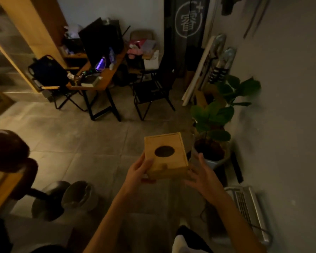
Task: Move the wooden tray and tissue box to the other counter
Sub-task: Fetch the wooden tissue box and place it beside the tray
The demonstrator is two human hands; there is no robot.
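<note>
A wooden tissue box (165, 155) with a dark oval opening on top is held in the air above the tiled floor, in front of me. My left hand (138, 172) grips its near left corner, thumb along the side. My right hand (202, 175) is at the box's near right side with the fingers spread; whether it touches the box is hard to tell. No wooden tray is in view.
A potted plant (213, 125) stands just right of the box by the wall. A cluttered desk (102, 77) with black chairs is at the back. A dark stool (7, 152) and a round bin (78, 195) are at the left; a heater (248, 207) lies at the right.
</note>
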